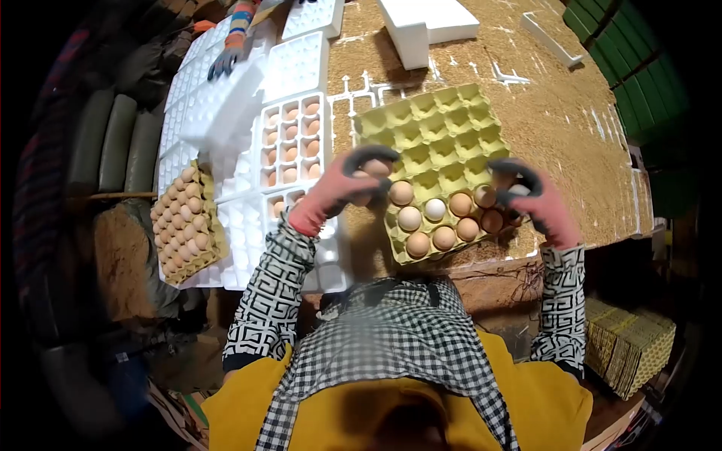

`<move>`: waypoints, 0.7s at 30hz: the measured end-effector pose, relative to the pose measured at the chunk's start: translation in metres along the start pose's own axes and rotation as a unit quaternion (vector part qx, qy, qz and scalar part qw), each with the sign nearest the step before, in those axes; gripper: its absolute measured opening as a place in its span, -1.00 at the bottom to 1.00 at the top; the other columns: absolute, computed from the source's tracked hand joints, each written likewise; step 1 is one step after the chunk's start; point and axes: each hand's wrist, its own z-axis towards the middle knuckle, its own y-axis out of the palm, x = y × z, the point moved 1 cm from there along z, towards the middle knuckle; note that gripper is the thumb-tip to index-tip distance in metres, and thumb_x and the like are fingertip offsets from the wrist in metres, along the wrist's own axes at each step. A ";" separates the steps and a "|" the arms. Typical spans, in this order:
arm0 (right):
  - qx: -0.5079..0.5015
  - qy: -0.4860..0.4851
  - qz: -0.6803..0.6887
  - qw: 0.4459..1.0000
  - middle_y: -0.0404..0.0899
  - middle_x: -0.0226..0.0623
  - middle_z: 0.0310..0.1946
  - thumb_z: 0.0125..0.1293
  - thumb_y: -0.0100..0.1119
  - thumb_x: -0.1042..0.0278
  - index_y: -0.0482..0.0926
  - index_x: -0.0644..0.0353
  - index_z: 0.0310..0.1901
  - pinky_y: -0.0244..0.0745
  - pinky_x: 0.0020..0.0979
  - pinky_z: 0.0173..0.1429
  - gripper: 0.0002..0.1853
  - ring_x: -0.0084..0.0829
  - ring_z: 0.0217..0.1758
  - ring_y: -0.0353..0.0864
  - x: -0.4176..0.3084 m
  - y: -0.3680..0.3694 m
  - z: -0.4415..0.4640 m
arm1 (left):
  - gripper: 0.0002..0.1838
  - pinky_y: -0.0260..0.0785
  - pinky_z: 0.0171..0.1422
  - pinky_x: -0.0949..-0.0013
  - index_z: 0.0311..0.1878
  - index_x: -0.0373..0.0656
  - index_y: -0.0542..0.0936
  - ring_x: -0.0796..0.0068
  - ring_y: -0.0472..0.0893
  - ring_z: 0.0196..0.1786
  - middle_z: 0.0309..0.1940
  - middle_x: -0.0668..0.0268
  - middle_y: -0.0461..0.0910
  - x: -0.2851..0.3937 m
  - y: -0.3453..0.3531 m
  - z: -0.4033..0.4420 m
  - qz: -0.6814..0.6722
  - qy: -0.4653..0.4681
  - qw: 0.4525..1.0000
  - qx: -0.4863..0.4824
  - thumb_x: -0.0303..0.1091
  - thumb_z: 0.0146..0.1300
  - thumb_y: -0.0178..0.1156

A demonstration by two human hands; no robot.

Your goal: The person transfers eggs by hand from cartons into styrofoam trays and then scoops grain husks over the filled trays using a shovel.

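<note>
A yellow-green egg tray (450, 135) lies in front of me, its far rows without eggs and its near rows holding several brown eggs (461, 204) and a pale one (435, 210). My left hand (362, 174), in a pink and grey glove, is closed round brown eggs at the tray's left edge. Over the right edge, my gloved right hand (520, 188) curls around a pale egg, close to the eggs in the tray. Left of the tray stands a white foam tray (263, 143) with brown eggs in its cells.
A full egg tray (184, 225) sits tilted on white foam trays at the left. Another person's gloved hand (226, 62) reaches in at the upper left. White foam pieces (451, 21) lie at the back. Stacked egg trays (630, 346) stand low at the right.
</note>
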 end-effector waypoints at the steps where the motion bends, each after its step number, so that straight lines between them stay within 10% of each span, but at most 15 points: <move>1: 0.019 -0.049 -0.238 0.970 0.49 -0.30 0.17 -0.04 0.45 0.30 0.60 -0.01 0.18 0.61 -0.32 0.07 -0.38 -0.31 0.13 0.60 -0.007 0.020 -0.001 | -0.44 0.53 0.13 0.32 0.23 -0.06 0.53 0.31 0.60 0.07 0.09 0.18 0.51 0.003 0.007 -0.001 0.240 0.011 0.970 0.027 -0.23 0.12 0.39; 3: 0.022 -0.118 -0.552 0.825 0.44 -0.25 0.13 -0.03 0.41 0.31 0.67 -0.11 0.00 0.62 -0.25 -0.01 -0.54 -0.17 0.09 0.58 0.000 0.046 0.014 | -0.44 0.52 0.11 0.27 0.20 0.10 0.58 0.25 0.64 0.00 0.09 0.15 0.46 -0.009 0.034 0.000 0.615 0.010 0.782 0.098 -0.11 0.08 0.43; 7: -0.029 -0.156 -0.705 0.691 0.43 -0.25 0.09 -0.04 0.37 0.35 0.67 -0.04 -0.15 0.61 -0.22 -0.12 -0.68 -0.22 -0.04 0.58 0.006 0.073 0.032 | -0.59 0.52 -0.14 0.33 0.06 -0.20 0.57 0.25 0.65 -0.10 -0.02 0.15 0.52 -0.020 0.056 0.020 0.761 -0.033 0.647 0.033 -0.25 0.15 0.26; 9: -0.062 -0.137 -0.680 0.717 0.44 -0.25 0.08 -0.09 0.41 0.37 0.66 0.01 -0.18 0.61 -0.21 -0.11 -0.66 -0.20 -0.03 0.57 -0.005 0.074 0.034 | -0.51 0.50 0.04 0.18 0.10 -0.08 0.58 0.19 0.61 0.04 0.14 0.08 0.43 -0.030 0.036 -0.003 0.567 0.001 0.822 0.049 -0.06 0.15 0.33; 11: -0.001 -0.147 -0.600 0.786 0.46 -0.18 0.14 -0.09 0.42 0.39 0.67 0.08 -0.14 0.60 -0.21 0.03 -0.63 -0.12 0.07 0.57 -0.021 0.073 0.021 | -0.43 0.44 0.22 0.07 0.14 0.09 0.62 0.16 0.54 0.23 0.25 0.09 0.40 -0.025 0.017 -0.049 0.515 0.053 0.838 0.175 0.11 0.08 0.38; 14: 0.130 -0.164 -0.373 0.904 0.48 0.03 0.20 -0.07 0.43 0.40 0.67 0.29 0.01 0.45 -0.21 0.30 -0.50 -0.08 0.27 0.51 -0.023 0.087 -0.009 | -0.46 0.49 0.24 0.25 0.14 -0.05 0.64 0.19 0.63 0.13 0.21 0.12 0.46 -0.049 -0.052 -0.135 0.250 -0.010 0.923 0.293 -0.17 0.05 0.46; 16: 0.111 -0.156 -0.286 0.939 0.45 -0.07 0.24 0.02 0.40 0.40 0.65 0.32 0.05 0.41 -0.22 0.31 -0.52 -0.16 0.27 0.49 -0.031 0.146 -0.015 | -0.43 0.48 0.18 0.16 0.14 0.07 0.64 0.16 0.61 0.10 0.18 0.14 0.46 -0.098 -0.092 -0.180 0.372 -0.073 0.844 0.378 0.00 0.01 0.42; 21: 0.082 -0.142 -0.391 0.906 0.39 -0.10 0.28 -0.03 0.51 0.17 0.66 -0.01 0.07 0.54 -0.22 0.17 -0.45 -0.17 0.18 0.57 0.003 0.296 0.040 | -0.36 0.46 0.19 0.09 0.20 0.04 0.57 0.03 0.59 0.13 0.28 0.01 0.34 -0.127 -0.101 -0.179 0.418 -0.114 0.843 0.317 0.07 0.04 0.38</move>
